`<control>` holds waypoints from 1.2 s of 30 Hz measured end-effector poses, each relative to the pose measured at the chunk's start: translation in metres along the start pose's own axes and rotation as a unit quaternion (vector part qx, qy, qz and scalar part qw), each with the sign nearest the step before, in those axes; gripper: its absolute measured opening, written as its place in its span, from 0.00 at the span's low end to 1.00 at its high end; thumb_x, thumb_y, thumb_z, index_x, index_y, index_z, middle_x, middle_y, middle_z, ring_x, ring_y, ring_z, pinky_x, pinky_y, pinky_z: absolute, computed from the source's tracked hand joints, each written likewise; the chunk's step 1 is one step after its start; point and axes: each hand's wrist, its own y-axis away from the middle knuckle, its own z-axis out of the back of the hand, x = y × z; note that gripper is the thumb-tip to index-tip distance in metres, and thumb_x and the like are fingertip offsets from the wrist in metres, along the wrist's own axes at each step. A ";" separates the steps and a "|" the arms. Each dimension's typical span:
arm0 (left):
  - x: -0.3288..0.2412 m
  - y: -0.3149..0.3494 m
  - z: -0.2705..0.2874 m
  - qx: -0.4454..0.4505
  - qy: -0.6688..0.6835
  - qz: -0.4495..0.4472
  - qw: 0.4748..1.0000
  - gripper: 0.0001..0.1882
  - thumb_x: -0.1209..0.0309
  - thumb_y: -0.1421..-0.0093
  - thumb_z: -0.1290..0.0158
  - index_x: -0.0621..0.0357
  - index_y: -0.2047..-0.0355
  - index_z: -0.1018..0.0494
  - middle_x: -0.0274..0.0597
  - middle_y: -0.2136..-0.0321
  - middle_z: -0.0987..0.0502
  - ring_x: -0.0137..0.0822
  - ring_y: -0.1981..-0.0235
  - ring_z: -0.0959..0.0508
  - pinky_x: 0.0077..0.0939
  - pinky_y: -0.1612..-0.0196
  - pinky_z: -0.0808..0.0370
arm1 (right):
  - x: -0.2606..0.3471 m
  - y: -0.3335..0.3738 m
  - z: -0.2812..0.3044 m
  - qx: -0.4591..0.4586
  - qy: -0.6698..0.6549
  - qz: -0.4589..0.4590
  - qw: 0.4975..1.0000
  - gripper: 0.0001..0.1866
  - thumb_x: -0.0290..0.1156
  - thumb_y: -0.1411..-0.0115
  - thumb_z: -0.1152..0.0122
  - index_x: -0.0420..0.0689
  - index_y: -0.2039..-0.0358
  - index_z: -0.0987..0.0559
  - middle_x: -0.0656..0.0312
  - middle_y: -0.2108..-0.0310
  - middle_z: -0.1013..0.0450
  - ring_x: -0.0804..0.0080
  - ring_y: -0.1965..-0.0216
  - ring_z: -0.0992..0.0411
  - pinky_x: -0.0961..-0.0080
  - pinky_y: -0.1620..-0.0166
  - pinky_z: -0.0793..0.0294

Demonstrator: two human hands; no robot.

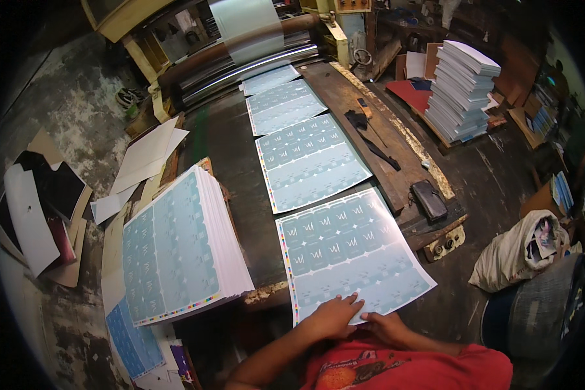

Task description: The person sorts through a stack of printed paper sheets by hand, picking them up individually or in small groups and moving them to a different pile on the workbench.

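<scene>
A printed sheet (351, 253) in pale blue and teal, with rows of repeated label panels, lies at the near end of the machine's feed table. My left hand (335, 317) rests on top of its near edge, fingers stretched over the paper. Beside it, my right hand (387, 328) pinches the same edge, thumb on top and the other fingers hidden underneath. Farther up the table, another printed sheet (312, 162) lies in line with it, then a third sheet (286, 106) closer to the rollers. On the left stands a thick stack of matching sheets (175, 247).
Metal rollers (253, 62) cross the far end, with translucent film (247, 29) running down to them. A dark pouch (429, 199) and a black strap (377, 146) lie along the table's right side. A tall paper stack (461, 91) stands at right, a sack (520, 250) nearer.
</scene>
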 end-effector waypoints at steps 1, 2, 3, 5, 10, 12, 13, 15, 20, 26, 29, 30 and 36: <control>0.003 0.000 0.003 -0.005 0.008 -0.015 1.000 0.33 0.62 0.42 0.43 0.55 0.37 0.37 0.54 0.35 0.38 0.62 0.41 0.32 0.45 0.40 0.30 | -0.004 -0.001 0.008 0.038 0.026 0.009 0.999 0.24 0.21 0.37 0.44 0.38 0.41 0.36 0.51 0.47 0.30 0.59 0.49 0.27 0.60 0.47 0.22; 0.009 -0.001 0.004 -0.010 0.029 -0.027 0.999 0.30 0.63 0.41 0.45 0.56 0.39 0.34 0.55 0.38 0.35 0.61 0.43 0.29 0.44 0.42 0.29 | -0.008 -0.003 0.017 0.076 0.052 0.018 0.996 0.24 0.21 0.37 0.43 0.38 0.41 0.36 0.51 0.49 0.29 0.59 0.51 0.25 0.60 0.49 0.21; 0.013 -0.001 0.009 -0.013 0.052 -0.038 0.998 0.27 0.63 0.40 0.46 0.57 0.41 0.32 0.56 0.40 0.32 0.59 0.45 0.27 0.44 0.43 0.28 | -0.011 -0.006 0.021 0.113 0.076 0.025 0.990 0.23 0.21 0.37 0.43 0.38 0.42 0.35 0.51 0.51 0.28 0.60 0.54 0.24 0.59 0.50 0.20; 0.014 0.001 0.021 -0.013 0.086 -0.029 0.996 0.20 0.66 0.38 0.50 0.58 0.47 0.26 0.54 0.51 0.23 0.56 0.54 0.21 0.44 0.51 0.24 | -0.012 -0.013 0.025 0.055 0.055 -0.024 0.997 0.20 0.22 0.37 0.44 0.36 0.44 0.34 0.51 0.57 0.26 0.61 0.62 0.23 0.58 0.54 0.19; -0.012 0.025 0.036 -0.210 0.036 -0.016 0.977 0.18 0.65 0.35 0.52 0.55 0.47 0.26 0.45 0.53 0.21 0.51 0.57 0.20 0.44 0.58 0.22 | -0.019 -0.052 0.048 0.044 0.161 -0.037 0.985 0.20 0.39 0.30 0.55 0.40 0.45 0.33 0.52 0.61 0.26 0.62 0.66 0.24 0.59 0.56 0.20; -0.019 0.029 0.031 -0.275 0.004 -0.016 0.961 0.18 0.65 0.35 0.51 0.54 0.47 0.26 0.43 0.52 0.21 0.48 0.57 0.19 0.43 0.58 0.21 | -0.009 -0.068 0.038 0.027 0.111 -0.026 0.993 0.21 0.41 0.30 0.55 0.42 0.44 0.32 0.54 0.56 0.27 0.63 0.60 0.25 0.61 0.54 0.22; -0.021 0.029 0.029 -0.280 -0.019 -0.005 0.960 0.18 0.65 0.36 0.50 0.53 0.47 0.26 0.40 0.51 0.21 0.45 0.56 0.19 0.43 0.59 0.21 | -0.004 -0.077 0.032 0.011 0.044 -0.023 0.999 0.21 0.43 0.30 0.55 0.43 0.43 0.32 0.55 0.54 0.27 0.64 0.56 0.26 0.62 0.53 0.22; -0.023 0.030 0.025 -0.304 -0.043 -0.004 0.952 0.18 0.65 0.37 0.50 0.53 0.47 0.26 0.41 0.52 0.20 0.45 0.56 0.19 0.42 0.60 0.21 | 0.001 -0.095 0.039 0.018 -0.017 -0.017 1.000 0.21 0.43 0.30 0.55 0.44 0.43 0.32 0.55 0.53 0.27 0.64 0.55 0.26 0.62 0.52 0.23; -0.023 0.030 0.029 -0.361 -0.080 -0.012 0.929 0.18 0.66 0.38 0.48 0.53 0.48 0.25 0.41 0.53 0.20 0.43 0.57 0.19 0.40 0.61 0.23 | 0.008 -0.135 0.060 0.109 -0.072 -0.006 0.991 0.22 0.45 0.30 0.55 0.45 0.43 0.32 0.57 0.51 0.28 0.64 0.52 0.28 0.62 0.50 0.24; -0.005 0.006 0.040 -0.372 -0.067 0.000 0.926 0.17 0.66 0.38 0.48 0.53 0.50 0.24 0.42 0.56 0.19 0.44 0.59 0.19 0.41 0.61 0.23 | 0.014 -0.153 0.045 0.114 -0.073 0.033 0.990 0.23 0.47 0.30 0.55 0.46 0.42 0.31 0.57 0.49 0.29 0.64 0.49 0.29 0.61 0.48 0.25; 0.010 -0.007 0.034 -0.367 -0.054 0.018 0.928 0.17 0.65 0.38 0.48 0.52 0.50 0.24 0.42 0.55 0.19 0.44 0.58 0.19 0.41 0.60 0.23 | 0.016 -0.136 0.020 0.004 -0.035 0.066 0.997 0.24 0.47 0.31 0.57 0.45 0.42 0.32 0.53 0.49 0.29 0.59 0.48 0.29 0.55 0.45 0.27; 0.016 -0.011 0.031 -0.368 -0.054 0.023 0.928 0.17 0.65 0.38 0.48 0.52 0.49 0.24 0.42 0.55 0.19 0.44 0.57 0.19 0.40 0.59 0.23 | 0.016 -0.130 0.019 0.022 -0.012 0.060 0.998 0.24 0.45 0.31 0.57 0.44 0.42 0.32 0.52 0.49 0.29 0.58 0.48 0.29 0.54 0.45 0.28; 0.031 -0.028 0.007 -0.374 -0.084 0.040 0.923 0.19 0.63 0.39 0.48 0.51 0.49 0.24 0.41 0.53 0.20 0.44 0.54 0.19 0.40 0.59 0.23 | 0.026 -0.082 0.013 0.164 0.033 -0.005 0.986 0.23 0.38 0.34 0.50 0.37 0.44 0.34 0.49 0.50 0.30 0.53 0.54 0.24 0.48 0.48 0.24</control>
